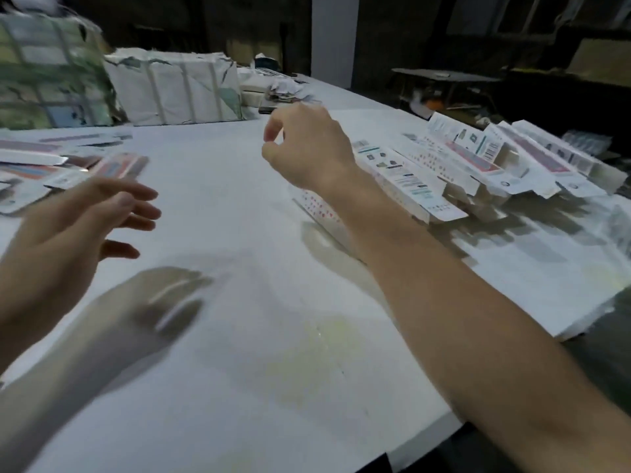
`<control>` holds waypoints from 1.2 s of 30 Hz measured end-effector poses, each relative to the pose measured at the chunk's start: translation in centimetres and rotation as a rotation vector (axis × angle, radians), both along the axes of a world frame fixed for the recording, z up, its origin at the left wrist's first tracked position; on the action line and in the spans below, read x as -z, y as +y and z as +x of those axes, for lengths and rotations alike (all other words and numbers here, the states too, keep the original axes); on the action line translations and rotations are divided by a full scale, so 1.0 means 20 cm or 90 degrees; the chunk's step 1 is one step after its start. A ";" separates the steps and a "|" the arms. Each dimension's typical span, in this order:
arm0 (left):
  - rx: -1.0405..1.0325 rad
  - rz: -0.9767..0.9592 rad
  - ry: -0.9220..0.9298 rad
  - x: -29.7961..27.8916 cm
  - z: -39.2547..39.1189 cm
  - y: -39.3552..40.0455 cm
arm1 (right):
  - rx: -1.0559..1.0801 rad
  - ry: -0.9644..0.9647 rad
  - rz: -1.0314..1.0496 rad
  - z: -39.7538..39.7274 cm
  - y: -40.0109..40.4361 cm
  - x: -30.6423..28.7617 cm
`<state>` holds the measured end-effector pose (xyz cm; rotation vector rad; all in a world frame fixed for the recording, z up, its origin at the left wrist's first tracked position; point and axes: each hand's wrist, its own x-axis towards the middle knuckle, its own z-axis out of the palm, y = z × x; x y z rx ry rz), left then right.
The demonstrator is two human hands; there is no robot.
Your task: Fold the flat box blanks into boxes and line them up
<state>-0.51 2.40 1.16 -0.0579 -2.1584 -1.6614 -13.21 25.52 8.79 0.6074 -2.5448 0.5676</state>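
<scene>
Nearest the camera, the white table [246,387] carried a faint yellowish stain [317,356] and the blurred grey shadow of a hand [150,312]. Both forearms entered from the bottom edge, bare.

Left hand [65,233]: raised above the table at the left side, fingers [136,199] extended and loosely spread, pointing right. Nothing held. Motion blur softened the fingertips.

Right hand [304,148]: raised above mid-table, further out than the left, back of hand toward the camera. Fingers curled inward, thumb and forefinger tips close together or touching. No object could be made out between them; whether they pinched anything could not be told.

Flat box blanks [51,162]: a loose, overlapping spread lay on the table at the left edge, just beyond the left hand, printed faces showing red and pale bands. Heavily blurred; count not readable.

Folded boxes [485,165]: long narrow cartons lay side by side in a slanted row on the right side of the table, to the right of the right wrist, end flaps standing open toward the camera. White faces with teal and red print. The nearest carton [403,179] sat just beside the right forearm; part of another, with a dotted pattern, showed beneath the forearm.

Far left of table: two wrapped bundles [170,90], bound with pale strapping, one white, one greenish. A small pile of scraps [283,92] lay just to their right.

Behind the table: a dark room, a pale pillar [333,35], a low dark bench [444,78].
</scene>
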 end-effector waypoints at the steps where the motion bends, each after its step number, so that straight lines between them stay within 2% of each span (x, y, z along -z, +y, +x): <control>1: -0.001 -0.022 0.001 -0.02 0.03 0.02 | -0.050 -0.002 -0.009 0.06 -0.07 0.02; 4: -0.055 -0.102 0.012 -0.06 0.09 0.06 | -0.194 -0.021 0.003 0.24 -0.22 0.09; 7: -0.184 -0.259 -0.030 -0.09 0.09 -0.04 | -0.300 -0.035 0.034 0.36 -0.30 0.16; 9: -0.277 -0.377 -0.107 -0.09 0.09 -0.17 | -0.341 -0.044 0.062 0.41 -0.33 0.20; 12: -0.428 -0.512 -0.301 -0.07 0.11 -0.38 | -0.385 -0.044 0.076 0.44 -0.35 0.24; 16: -0.565 -0.509 -0.464 -0.03 0.17 -0.59 | -0.422 -0.033 0.059 0.45 -0.35 0.27; 21: -0.546 -0.502 -0.599 0.01 0.20 -0.66 | -0.466 -0.019 0.033 0.49 -0.37 0.28; 25: -0.509 -0.542 -0.607 0.01 0.17 -0.62 | -0.478 -0.027 0.016 0.50 -0.43 0.29; 30: -0.530 -0.551 -0.573 -0.01 0.15 -0.57 | -0.482 -0.030 0.029 0.51 -0.45 0.31; 36: -0.536 -0.526 -0.351 -0.07 0.19 -0.48 | -0.468 -0.023 0.020 0.49 -0.45 0.31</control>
